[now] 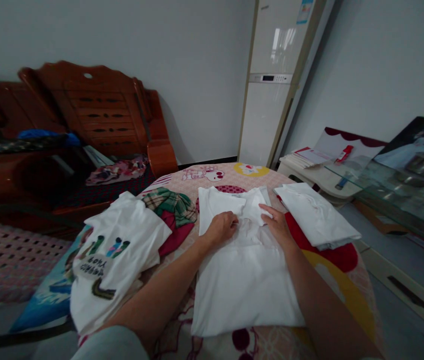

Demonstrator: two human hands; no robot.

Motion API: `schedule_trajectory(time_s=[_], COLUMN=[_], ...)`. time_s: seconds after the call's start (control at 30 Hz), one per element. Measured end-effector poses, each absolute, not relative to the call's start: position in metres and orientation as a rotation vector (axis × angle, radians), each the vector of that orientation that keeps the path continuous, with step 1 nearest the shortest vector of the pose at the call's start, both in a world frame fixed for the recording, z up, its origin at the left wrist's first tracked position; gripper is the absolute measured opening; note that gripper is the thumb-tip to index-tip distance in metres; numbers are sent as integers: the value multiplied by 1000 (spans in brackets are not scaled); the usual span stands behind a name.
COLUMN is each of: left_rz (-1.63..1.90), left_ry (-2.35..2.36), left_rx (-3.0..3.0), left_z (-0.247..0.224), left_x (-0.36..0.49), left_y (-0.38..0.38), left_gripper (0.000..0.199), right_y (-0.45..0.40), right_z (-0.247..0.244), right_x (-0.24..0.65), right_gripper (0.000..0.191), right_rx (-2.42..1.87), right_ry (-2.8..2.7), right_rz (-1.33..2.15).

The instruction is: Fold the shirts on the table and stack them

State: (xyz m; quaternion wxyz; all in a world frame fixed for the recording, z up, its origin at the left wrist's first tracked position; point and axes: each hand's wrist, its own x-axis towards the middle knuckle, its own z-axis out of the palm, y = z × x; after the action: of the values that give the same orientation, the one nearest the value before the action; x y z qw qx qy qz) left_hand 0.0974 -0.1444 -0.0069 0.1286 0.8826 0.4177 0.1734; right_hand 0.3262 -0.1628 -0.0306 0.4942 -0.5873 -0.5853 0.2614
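Note:
A white shirt [245, 290] lies on the patterned round cloth [347, 300], its sides turned inward and its neckline at the far end. My left hand [222, 227] rests on the left upper part of the shirt, fingers curled together; what lies between them is too small to make out. On the right upper part sits my right hand [276, 223], its fingers apart and touching the fabric. Folded white clothing [317, 215] lies to the right. To the left is a loose white printed shirt [121, 250], beside green plaid cloth [170, 204].
A wooden bench [99, 110] with clothing on its seat stands at the back left. A pink woven basket [12, 260] is at the far left. A tall white cabinet-like appliance [268, 115] stands behind. At the right are a glass shelf [395, 195] and a low white cabinet [309, 172] holding papers.

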Motion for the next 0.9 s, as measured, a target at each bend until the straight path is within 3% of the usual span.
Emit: schedule_trajectory(time_s=[0.3,0.4,0.6,0.77,0.9], left_rz=[527,692,814,736,766], left_ry=[975,1023,924,1127,1280], left_rx=[2438,2320,2213,2330,2161], left_z=[0,2,-3,-12,-14], left_x=[88,89,111,127,127], left_y=[-139,-137,-144,-150,-144], left_gripper=[13,16,50,23,29], right_y=[-161,-162,-162,-166,-168], right_z=[-32,-30,-31,-22,-10], right_x=[327,327,327,323,309], right_gripper=[48,49,48,55,63], right_rx=[-1399,-1412,-1364,-1352,-1174], right_ry=[-1425,-1391,-1391,-1458,-1491], right_rz=[600,631,675,701,854])
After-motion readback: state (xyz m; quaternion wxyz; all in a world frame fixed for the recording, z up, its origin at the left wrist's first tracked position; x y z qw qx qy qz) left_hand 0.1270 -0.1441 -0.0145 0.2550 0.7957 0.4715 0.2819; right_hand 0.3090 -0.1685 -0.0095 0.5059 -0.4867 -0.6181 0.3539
